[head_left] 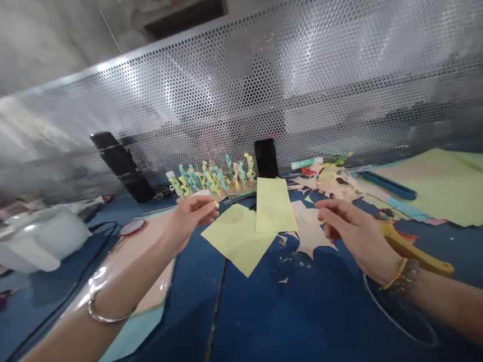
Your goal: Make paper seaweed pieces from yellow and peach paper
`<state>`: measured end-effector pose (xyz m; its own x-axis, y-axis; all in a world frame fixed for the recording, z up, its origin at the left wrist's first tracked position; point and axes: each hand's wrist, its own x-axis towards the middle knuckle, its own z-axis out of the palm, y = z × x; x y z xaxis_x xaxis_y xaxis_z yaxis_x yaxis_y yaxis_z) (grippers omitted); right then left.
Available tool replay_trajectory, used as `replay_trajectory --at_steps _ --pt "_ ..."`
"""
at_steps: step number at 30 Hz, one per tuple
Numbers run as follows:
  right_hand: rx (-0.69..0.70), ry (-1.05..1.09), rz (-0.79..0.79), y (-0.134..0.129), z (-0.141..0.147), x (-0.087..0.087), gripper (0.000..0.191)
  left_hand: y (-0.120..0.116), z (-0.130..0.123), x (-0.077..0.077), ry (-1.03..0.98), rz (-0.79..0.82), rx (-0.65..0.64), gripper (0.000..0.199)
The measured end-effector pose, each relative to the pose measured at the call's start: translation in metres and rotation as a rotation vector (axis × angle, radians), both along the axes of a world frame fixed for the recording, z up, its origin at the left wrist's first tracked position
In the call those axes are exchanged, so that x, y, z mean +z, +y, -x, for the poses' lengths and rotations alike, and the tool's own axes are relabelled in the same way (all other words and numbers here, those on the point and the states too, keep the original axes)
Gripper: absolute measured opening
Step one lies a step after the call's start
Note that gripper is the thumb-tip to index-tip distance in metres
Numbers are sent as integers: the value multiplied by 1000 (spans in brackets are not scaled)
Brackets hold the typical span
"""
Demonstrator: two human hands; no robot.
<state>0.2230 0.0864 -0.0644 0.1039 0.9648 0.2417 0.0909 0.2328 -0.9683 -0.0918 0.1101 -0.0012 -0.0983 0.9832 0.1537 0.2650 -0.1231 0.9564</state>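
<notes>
My left hand (189,218) hovers over the blue table with thumb and fingertips pinched together. What it holds, if anything, is too small to make out. Across from it, the fingers of my right hand (349,230) are curled and closed beside a pale cut-out sheet (312,241); whether a small piece is between them does not show. Between the hands lie a yellow-green square sheet (241,246) and a yellow-green rectangular sheet (274,203) overlapping it. Just behind my left hand are several upright curly paper strips (216,177) in yellow, blue and pink.
A dark phone (266,157) leans at the back by a glue stick (306,163). Paper scraps (337,181), a dark blue cutter (388,185) and a yellow-handled tool (421,252) lie right, near green sheets (449,185). Left are a black bottle (122,166) and white glue gun-like object (35,238).
</notes>
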Motion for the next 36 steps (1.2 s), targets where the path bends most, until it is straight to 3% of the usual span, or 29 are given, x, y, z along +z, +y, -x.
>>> replay_trajectory --at_steps 3,5,12,15,20,24,29,33,36 --pt "33 58 39 -5 4 -1 27 2 15 -1 150 114 -42 33" --pt "36 93 51 -8 7 1 27 6 13 -3 229 134 -77 34" --pt "21 142 69 -9 7 8 27 45 -45 -7 505 59 -297 23" --pt "24 133 69 -8 4 7 27 65 -63 -6 666 55 -333 25" --pt "55 97 87 -7 3 2 26 91 -67 -9 886 80 -338 29" --pt "67 88 95 -5 6 -2 27 100 -64 -12 1011 8 -343 29" --pt "58 92 100 -6 6 1 27 79 -74 -13 1072 -180 -355 30" --pt "53 91 103 -6 7 0 26 39 -92 -23 1097 -298 -540 41" --pt "49 90 109 -5 7 -2 25 22 -101 -33 1156 -361 -586 45"
